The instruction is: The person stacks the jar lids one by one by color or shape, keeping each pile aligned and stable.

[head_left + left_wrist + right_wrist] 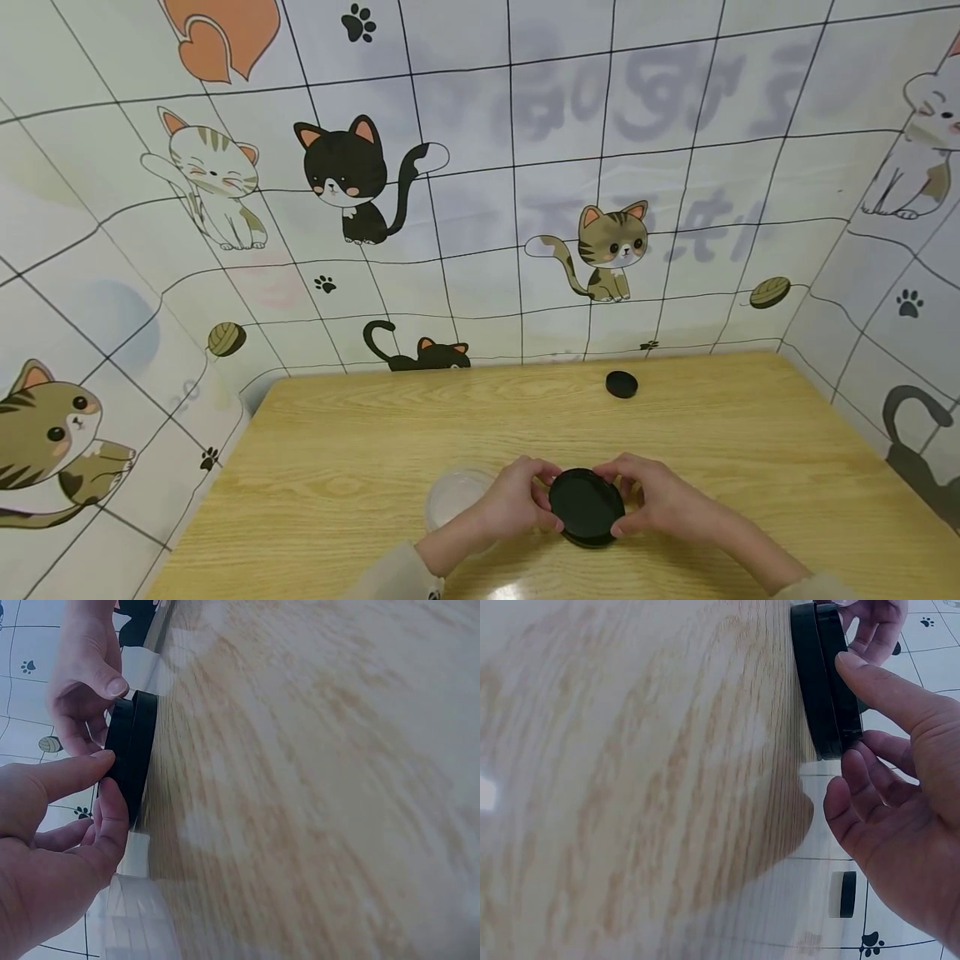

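Observation:
Near the front of the table, a flat round black lid (587, 503) lies over a second black round piece (812, 686) of about the same size; the two layers show edge-on in both wrist views. My left hand (519, 500) pinches the upper one's left edge between thumb and fingers. On the opposite edge, my right hand (656, 504) grips it with thumb and fingertips. The lower piece rests on the table. Partly behind my left wrist stands a clear, ribbed plastic container (135, 919).
A smaller black disc (622, 384) lies at the back right of the wooden table (360, 450). Cloth walls (480, 208) printed with cats and a grid enclose the table at the back and both sides.

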Demonstrator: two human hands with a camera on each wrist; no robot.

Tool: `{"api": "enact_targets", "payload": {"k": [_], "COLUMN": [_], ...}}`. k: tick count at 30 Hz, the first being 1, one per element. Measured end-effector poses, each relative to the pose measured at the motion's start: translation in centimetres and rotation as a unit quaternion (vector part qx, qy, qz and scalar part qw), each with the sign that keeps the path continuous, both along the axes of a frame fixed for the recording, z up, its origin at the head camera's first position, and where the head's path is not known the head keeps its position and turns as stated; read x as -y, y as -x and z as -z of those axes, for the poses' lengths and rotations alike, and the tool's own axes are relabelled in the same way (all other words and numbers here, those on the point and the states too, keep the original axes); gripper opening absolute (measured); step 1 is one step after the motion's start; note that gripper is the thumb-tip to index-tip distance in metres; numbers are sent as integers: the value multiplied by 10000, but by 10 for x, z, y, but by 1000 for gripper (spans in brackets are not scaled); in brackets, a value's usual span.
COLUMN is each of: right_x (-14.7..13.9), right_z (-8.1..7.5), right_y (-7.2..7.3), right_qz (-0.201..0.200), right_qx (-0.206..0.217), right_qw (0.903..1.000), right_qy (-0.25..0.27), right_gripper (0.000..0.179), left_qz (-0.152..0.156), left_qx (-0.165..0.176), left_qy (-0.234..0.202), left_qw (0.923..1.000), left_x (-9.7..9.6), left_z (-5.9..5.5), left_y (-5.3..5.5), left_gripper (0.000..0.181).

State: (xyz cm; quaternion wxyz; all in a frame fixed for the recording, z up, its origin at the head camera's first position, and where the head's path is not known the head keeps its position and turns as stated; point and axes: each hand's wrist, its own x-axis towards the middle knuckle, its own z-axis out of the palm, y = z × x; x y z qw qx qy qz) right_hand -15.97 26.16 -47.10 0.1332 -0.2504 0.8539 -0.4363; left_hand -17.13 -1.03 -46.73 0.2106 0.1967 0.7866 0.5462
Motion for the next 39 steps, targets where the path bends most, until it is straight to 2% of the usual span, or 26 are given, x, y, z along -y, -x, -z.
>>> {"api": "enact_targets", "payload": {"k": [9, 24, 28, 31, 34, 39], "right_x": [2, 2, 3, 2, -1, -10], "right_z": [0, 1, 0, -4, -12, -27], "right_y": [1, 4, 4, 3, 6, 18], "right_qz": [-30, -129, -19, 125, 263, 695], "right_qx": [8, -18, 59, -91, -463, -713], "right_qw": [9999, 9994, 10000, 9997, 9983, 9948], "right_qy": [-113, -318, -35, 195, 253, 213], "right_gripper": [71, 69, 63, 56, 50, 43], "left_qz": [66, 38, -3, 21, 86, 173], "left_qx": [-243, -156, -178, -256, -322, -413], "left_qy": [149, 380, 288, 163, 29, -298], "left_qw": [9996, 9992, 9994, 9995, 9994, 9986], "left_x": [-1, -3, -3, -5, -9, -22], "left_z": [1, 1, 0, -5, -13, -25], "left_y": [0, 3, 5, 9, 17, 37], "left_gripper": [61, 62, 62, 63, 64, 60]}}
